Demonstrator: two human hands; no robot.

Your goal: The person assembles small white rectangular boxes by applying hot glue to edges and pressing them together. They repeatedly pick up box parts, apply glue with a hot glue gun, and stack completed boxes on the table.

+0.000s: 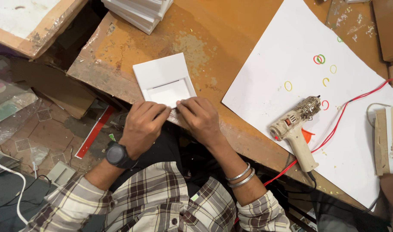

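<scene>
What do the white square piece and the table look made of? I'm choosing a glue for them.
White square piece: probably foam board or matte plastic; flat, dull white, with a recessed panel. Both hands, left and right, press its near edge. Table: seemingly wood or plywood, with a worn, blotchy orange-brown surface.

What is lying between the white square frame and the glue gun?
Bare orange table, then the large white paper sheet under the glue gun; nothing stands beside the white square frame. Head view.

We see clear plastic wrappers crumpled on the floor, well left of our hands.
</scene>
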